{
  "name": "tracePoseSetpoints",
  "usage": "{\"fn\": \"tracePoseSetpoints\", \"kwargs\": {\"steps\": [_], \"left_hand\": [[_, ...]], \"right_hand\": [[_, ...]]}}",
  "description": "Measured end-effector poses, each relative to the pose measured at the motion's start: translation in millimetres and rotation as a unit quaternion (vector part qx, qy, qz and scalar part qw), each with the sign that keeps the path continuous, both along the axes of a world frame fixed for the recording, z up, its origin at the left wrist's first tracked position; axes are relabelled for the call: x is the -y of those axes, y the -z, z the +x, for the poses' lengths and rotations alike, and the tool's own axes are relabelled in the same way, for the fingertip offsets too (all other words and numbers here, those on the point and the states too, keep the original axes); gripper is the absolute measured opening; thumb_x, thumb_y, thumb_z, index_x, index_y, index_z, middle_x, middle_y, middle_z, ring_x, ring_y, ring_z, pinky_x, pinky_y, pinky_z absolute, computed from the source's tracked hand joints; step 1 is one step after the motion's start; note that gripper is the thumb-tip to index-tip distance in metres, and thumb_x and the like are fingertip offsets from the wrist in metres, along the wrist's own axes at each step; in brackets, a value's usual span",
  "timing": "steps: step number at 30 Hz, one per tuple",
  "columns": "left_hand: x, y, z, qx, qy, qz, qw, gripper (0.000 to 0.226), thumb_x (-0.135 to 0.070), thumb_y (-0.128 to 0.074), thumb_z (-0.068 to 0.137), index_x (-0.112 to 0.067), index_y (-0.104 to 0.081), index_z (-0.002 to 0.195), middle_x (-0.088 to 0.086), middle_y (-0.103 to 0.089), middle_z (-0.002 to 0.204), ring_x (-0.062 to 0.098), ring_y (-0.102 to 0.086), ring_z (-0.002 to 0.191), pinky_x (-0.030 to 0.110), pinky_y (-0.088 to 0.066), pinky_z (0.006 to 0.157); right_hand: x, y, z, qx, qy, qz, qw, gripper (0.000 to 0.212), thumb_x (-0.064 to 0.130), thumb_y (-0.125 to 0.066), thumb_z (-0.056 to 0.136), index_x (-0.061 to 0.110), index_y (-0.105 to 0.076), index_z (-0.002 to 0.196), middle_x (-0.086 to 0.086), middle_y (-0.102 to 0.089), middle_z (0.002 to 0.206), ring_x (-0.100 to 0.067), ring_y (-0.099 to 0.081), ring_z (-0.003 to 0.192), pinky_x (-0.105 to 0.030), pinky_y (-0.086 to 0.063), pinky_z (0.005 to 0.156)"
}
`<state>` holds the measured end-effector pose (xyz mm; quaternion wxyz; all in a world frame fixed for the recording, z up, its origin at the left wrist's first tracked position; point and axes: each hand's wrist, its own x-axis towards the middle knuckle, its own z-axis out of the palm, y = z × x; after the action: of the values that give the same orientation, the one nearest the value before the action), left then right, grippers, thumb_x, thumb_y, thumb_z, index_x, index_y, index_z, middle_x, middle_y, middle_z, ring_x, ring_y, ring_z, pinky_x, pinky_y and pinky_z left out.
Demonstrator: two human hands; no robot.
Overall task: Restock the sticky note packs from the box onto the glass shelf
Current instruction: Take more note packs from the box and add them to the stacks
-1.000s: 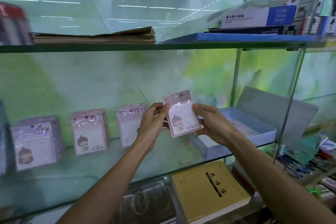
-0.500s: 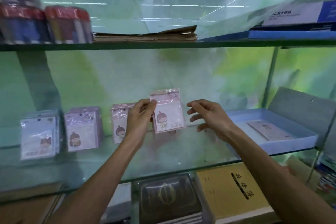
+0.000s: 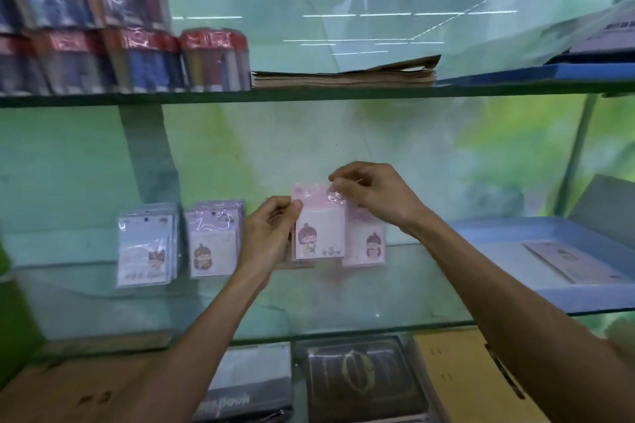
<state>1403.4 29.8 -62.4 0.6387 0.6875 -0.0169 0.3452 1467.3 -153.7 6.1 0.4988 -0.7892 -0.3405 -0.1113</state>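
On the glass shelf [image 3: 343,316], with the blue box [image 3: 536,295] at its right end, the left hand [image 3: 266,237] and right hand [image 3: 372,194] pinch an upright pack [image 3: 319,227], long axis vertical, printed face toward the camera, among standing packs.

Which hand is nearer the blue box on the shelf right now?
Right. The right hand pinches the top of the pink sticky note pack, on the side toward the blue box. The left hand grips the pack's far edge.
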Motion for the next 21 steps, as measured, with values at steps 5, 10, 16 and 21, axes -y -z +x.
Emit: {"fn": "tracePoseSetpoints", "kwargs": {"steps": [5, 10, 16, 21], "left_hand": [[-32, 3, -16, -0.008, -0.028, 0.050, 0.998, 0.006, -0.026, -0.065, 0.092, -0.028, -0.066, 0.097, -0.003, -0.073, 0.094, 0.015, -0.068, 0.082, 0.029, -0.056, 0.070], [-58, 11, -28, -0.027, -0.073, 0.080, 0.994, 0.009, -0.020, -0.062, 0.094, -0.021, -0.061, 0.103, 0.001, -0.067, 0.098, 0.018, -0.063, 0.083, 0.033, -0.053, 0.077], [-70, 24, -30, -0.120, -0.009, 0.147, 0.982, 0.004, -0.021, -0.064, 0.091, -0.024, -0.066, 0.093, -0.001, -0.070, 0.088, 0.022, -0.066, 0.082, 0.040, -0.056, 0.073], [-61, 32, -28, -0.151, 0.028, 0.172, 0.973, 0.005, -0.027, -0.067, 0.089, -0.026, -0.066, 0.094, -0.008, -0.073, 0.097, 0.017, -0.068, 0.082, 0.036, -0.058, 0.073]], "right_hand": [[-39, 0, 0, 0.070, 0.021, -0.102, 0.992, 0.011, 0.022, -0.061, 0.092, 0.021, -0.071, 0.095, 0.010, -0.070, 0.087, 0.001, -0.061, 0.075, -0.008, -0.042, 0.064], [-69, 15, 7, 0.077, 0.042, -0.129, 0.988, 0.013, 0.019, -0.059, 0.091, 0.017, -0.071, 0.095, 0.006, -0.070, 0.085, -0.009, -0.058, 0.075, -0.004, -0.036, 0.059], [-84, 35, 20, 0.085, 0.072, -0.146, 0.983, 0.013, 0.021, -0.060, 0.091, 0.020, -0.072, 0.094, 0.002, -0.074, 0.092, -0.024, -0.060, 0.097, -0.033, -0.049, 0.084], [-85, 40, 21, 0.120, 0.087, -0.151, 0.977, 0.016, 0.022, -0.057, 0.092, 0.022, -0.072, 0.098, 0.001, -0.074, 0.096, -0.026, -0.056, 0.100, -0.037, -0.048, 0.088]]}}
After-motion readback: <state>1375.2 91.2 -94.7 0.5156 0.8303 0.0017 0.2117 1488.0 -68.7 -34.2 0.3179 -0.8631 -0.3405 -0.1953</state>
